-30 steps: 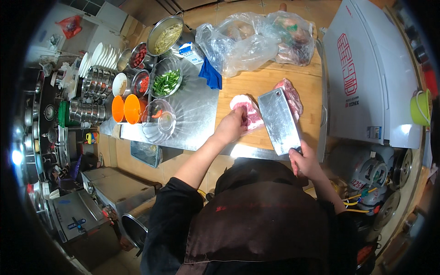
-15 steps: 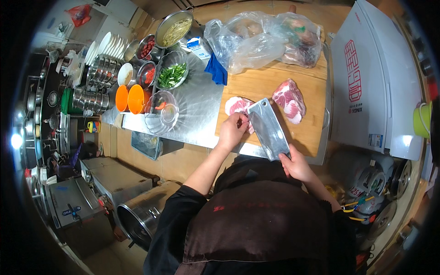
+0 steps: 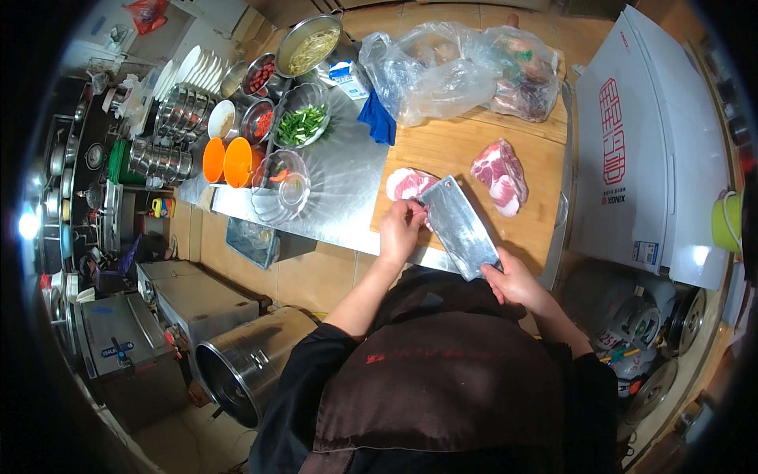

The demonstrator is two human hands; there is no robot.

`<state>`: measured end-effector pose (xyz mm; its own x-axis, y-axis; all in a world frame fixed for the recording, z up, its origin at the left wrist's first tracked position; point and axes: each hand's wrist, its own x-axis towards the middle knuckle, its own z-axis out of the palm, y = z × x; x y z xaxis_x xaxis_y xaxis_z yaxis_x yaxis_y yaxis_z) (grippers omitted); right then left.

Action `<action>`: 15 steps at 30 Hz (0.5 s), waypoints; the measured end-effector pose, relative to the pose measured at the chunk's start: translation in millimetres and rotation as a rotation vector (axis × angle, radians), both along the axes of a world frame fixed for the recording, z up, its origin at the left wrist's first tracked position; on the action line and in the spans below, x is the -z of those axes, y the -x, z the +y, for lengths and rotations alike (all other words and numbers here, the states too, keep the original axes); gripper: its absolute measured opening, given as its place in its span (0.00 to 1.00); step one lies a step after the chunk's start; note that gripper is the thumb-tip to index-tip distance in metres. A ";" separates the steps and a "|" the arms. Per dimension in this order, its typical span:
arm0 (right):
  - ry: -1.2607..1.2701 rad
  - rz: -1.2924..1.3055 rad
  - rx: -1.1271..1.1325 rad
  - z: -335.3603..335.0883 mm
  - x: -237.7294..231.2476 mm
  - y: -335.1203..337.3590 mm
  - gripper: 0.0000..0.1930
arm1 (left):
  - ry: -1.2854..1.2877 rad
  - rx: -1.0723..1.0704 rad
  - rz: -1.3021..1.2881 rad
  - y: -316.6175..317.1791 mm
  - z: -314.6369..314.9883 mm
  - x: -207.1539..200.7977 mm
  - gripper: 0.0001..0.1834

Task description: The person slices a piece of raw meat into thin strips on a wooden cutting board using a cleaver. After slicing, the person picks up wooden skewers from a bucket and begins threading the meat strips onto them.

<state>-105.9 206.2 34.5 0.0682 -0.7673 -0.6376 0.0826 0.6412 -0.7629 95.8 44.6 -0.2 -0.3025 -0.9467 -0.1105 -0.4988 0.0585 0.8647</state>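
A steel-topped counter (image 3: 347, 178) carries a wooden cutting board (image 3: 458, 150) at its right end. On the board lie two pieces of raw meat (image 3: 499, 175), (image 3: 407, 183), with plastic bags (image 3: 458, 71) at its far edge. Bowls crowd the counter's left end.

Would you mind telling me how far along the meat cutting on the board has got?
Done: nothing clearly; I see no cut slices on the wooden board. In hand: the right hand holds the cleaver against the near meat piece, steadied by the left hand. Left: the larger meat chunk lies untouched, and more sits in the plastic bags.
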 end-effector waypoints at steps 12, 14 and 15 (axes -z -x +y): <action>0.048 0.048 -0.193 -9.6 9.8 6.8 0.13 | -0.017 -0.192 0.104 -12.3 1.3 -7.5 0.07; 0.047 0.012 -0.196 3.9 15.0 6.9 0.12 | 0.104 -0.170 0.223 -15.8 -4.7 -14.9 0.06; 0.147 0.075 -0.242 7.5 17.2 5.9 0.12 | 0.143 -0.170 0.265 -17.6 -9.4 -19.4 0.06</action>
